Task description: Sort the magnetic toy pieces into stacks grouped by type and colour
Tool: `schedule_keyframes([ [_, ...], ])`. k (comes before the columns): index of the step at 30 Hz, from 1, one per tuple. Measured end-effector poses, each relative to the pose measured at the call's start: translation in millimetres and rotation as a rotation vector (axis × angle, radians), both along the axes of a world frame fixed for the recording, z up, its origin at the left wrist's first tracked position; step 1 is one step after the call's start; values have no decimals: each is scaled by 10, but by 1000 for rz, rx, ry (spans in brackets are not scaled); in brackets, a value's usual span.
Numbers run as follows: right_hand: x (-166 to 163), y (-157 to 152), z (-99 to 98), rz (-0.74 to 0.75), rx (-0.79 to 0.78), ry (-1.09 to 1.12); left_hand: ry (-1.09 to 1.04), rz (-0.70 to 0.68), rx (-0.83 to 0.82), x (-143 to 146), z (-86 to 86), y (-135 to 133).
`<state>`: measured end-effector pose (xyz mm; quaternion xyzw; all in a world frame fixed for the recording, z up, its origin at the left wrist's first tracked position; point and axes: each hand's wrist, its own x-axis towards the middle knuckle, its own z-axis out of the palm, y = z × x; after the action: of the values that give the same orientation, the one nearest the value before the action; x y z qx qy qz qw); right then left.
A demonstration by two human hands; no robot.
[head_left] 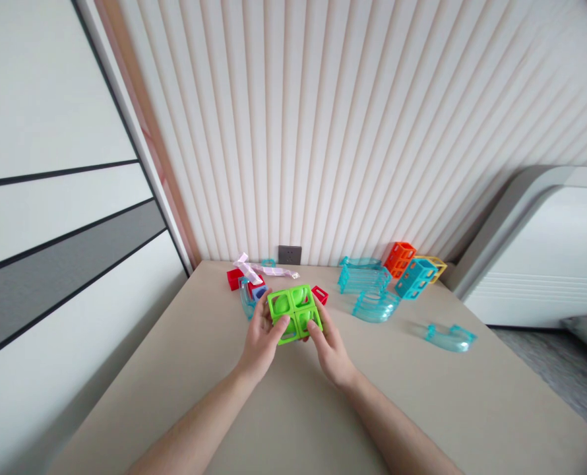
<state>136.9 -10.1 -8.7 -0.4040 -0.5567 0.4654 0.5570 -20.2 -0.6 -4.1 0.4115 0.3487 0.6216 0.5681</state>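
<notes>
A bright green square plastic piece (293, 310) with four rounded openings is held just above the beige table (293, 409). My left hand (262, 338) grips its left edge, thumb over the front. My right hand (329, 346) grips its right edge, thumb resting on the lower right opening. Both hands are closed on the piece. Behind it lie a red block (319, 294), another red block (234, 278) and a clear blue curved piece (247, 300), partly hidden by the green piece and my left hand.
To the right on the table are stacked clear turquoise curved track pieces (367, 287), an orange frame (399, 258), a blue frame (415, 277), a yellow frame (436, 265) and a lone curved track (450, 336). A crumpled plastic bag (264, 267) lies below a wall socket (289, 254).
</notes>
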Motion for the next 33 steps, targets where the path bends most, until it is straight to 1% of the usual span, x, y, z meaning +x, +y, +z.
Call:
schedule_keyframes([
  [2, -8, -7, -11, 19, 0, 15, -14, 13, -18, -6, -13, 27],
  [6, -13, -5, 3, -26, 49, 15, -23, 8, -24, -22, 1, 32],
  [9, -12, 17, 45, -67, 24, 17, 41, 16, -4, -27, 18, 10],
  [11, -13, 44, 73, -59, -6, 28, 90, 10, -6, -30, 32, -4],
  [14, -17, 91, 94, -15, -47, 80, 134, -61, -34, -36, 46, -19],
  [16, -21, 111, 95, -22, -57, 109, 170, -115, -33, -36, 38, -20],
  [18, -23, 117, 98, -39, -58, 115, 207, -138, -13, -32, 12, -14],
  [22, -19, 97, 136, -23, -50, 89, 218, -133, 14, -23, -25, 6],
  [27, -11, 65, 173, -18, -25, 30, 172, -160, 14, -24, 61, -13],
  [30, -11, 57, 143, -39, 2, -13, 189, -150, 30, -30, 107, -33],
  [33, -11, 59, 86, -58, 1, -31, 227, -126, 52, -43, 89, -36],
])
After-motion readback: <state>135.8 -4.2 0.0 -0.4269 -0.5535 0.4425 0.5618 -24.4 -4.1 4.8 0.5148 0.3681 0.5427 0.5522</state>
